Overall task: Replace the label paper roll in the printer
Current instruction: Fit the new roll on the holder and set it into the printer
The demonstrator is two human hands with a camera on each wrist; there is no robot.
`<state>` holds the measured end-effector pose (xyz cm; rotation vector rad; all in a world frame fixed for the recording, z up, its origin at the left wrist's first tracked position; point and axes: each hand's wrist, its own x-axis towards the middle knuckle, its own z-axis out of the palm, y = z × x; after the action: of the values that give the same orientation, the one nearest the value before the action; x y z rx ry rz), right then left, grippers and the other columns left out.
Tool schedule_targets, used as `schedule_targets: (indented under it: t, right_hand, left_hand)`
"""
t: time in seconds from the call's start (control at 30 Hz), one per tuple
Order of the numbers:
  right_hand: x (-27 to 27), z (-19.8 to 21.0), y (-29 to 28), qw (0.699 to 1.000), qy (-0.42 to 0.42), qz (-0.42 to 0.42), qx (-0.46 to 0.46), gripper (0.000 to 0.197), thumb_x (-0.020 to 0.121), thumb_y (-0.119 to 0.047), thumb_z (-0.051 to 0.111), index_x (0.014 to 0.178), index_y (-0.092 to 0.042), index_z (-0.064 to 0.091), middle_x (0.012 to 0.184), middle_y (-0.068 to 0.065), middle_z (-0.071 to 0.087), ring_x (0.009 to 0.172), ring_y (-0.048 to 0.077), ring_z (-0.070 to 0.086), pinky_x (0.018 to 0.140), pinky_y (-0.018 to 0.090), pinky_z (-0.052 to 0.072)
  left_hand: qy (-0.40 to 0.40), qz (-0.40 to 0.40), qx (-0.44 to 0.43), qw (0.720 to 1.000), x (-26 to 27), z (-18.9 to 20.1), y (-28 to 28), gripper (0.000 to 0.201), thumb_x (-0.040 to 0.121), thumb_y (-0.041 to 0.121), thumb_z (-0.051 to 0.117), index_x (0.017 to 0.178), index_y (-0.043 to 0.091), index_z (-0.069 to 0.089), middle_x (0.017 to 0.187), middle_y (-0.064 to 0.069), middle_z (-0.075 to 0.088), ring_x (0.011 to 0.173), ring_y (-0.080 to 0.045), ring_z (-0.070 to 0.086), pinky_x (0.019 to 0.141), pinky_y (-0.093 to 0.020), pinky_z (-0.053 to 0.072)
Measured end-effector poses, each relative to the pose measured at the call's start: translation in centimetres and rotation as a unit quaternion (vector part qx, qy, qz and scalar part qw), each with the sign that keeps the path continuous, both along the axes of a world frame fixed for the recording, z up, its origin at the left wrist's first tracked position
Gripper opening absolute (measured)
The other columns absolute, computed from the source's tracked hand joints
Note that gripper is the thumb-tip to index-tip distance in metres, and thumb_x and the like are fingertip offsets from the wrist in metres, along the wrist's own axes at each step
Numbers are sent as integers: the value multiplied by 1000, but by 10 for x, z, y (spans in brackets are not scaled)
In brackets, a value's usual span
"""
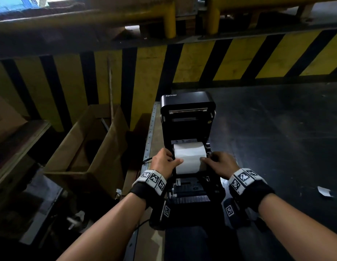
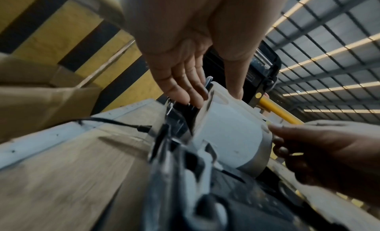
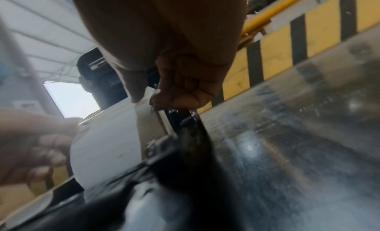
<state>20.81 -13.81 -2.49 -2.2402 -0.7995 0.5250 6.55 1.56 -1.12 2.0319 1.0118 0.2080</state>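
A black label printer (image 1: 187,102) stands on the dark table with its lid tilted up and back. A white label roll (image 1: 190,157) lies in its open bay, and a sheet runs from it toward me. My left hand (image 1: 164,162) grips the roll's left end, thumb on the paper and fingers (image 2: 185,88) down along the side. My right hand (image 1: 220,162) holds the right end, thumb on top and fingers (image 3: 180,94) curled at the edge. In the wrist views the roll (image 2: 230,133) (image 3: 107,145) sits between both hands.
An open cardboard box (image 1: 85,147) stands left of the table. A yellow and black striped barrier (image 1: 220,59) runs behind. A black cable (image 1: 147,161) leaves the printer's left side. A paper scrap (image 1: 324,192) lies on the table (image 1: 276,138) at the right.
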Motion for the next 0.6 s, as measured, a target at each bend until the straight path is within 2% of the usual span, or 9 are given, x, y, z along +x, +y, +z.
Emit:
schedule_targets:
  t: [0.07,0.17,0.23,0.33,0.43,0.53,0.6]
  right_hand:
    - [0,0,0,1000,2,-6,-10,27,80,-42,63,66,-19,60,72,7,66,74,24,61,60,26,38]
    - [1,-1,-2,1000,1,0,-20,23,77,-38,66,68,-17,61,73,7,66,77,27,63,65,26,40]
    - [5,2,-3,1000,1,-10,-18,27,74,-40,68,69,-14,64,75,9,69,78,28,65,65,27,42]
    - [11,14,1,999,-13,-51,-5,37,77,-46,61,77,-9,69,84,14,71,83,29,63,70,30,45]
    - [10,21,11,998,-23,-58,-21,48,82,-53,53,64,-9,63,74,14,67,77,31,60,65,28,40]
    - [4,18,18,998,-18,-53,-35,47,78,-53,60,48,-19,46,57,5,56,69,26,54,52,27,34]
    - [4,15,19,998,0,-50,-30,45,78,-48,63,48,-22,42,59,4,53,69,23,50,55,27,34]
  left_hand:
    - [-5,1,-9,1000,1,-3,1,38,75,44,71,97,15,60,102,-6,68,91,-21,66,67,-25,47]
    - [-9,0,-9,1000,2,-4,2,34,76,45,69,91,16,61,97,-7,69,89,-23,67,67,-27,47]
    - [-7,-5,-4,1000,2,-3,3,35,77,48,68,87,16,61,93,-7,69,86,-23,67,66,-28,48]
    - [-4,-10,5,1000,4,-2,5,42,77,53,64,85,12,63,89,-11,70,84,-26,67,74,-36,54]
    - [-5,-7,6,1000,6,-2,6,46,78,55,62,85,10,64,88,-13,70,84,-28,67,78,-39,56]
    - [-3,-5,9,1000,8,-2,6,45,77,55,62,82,10,63,87,-14,70,82,-30,67,77,-40,57]
    - [-2,-4,4,1000,9,-2,6,43,78,54,62,81,11,62,87,-14,70,82,-30,67,76,-39,56]
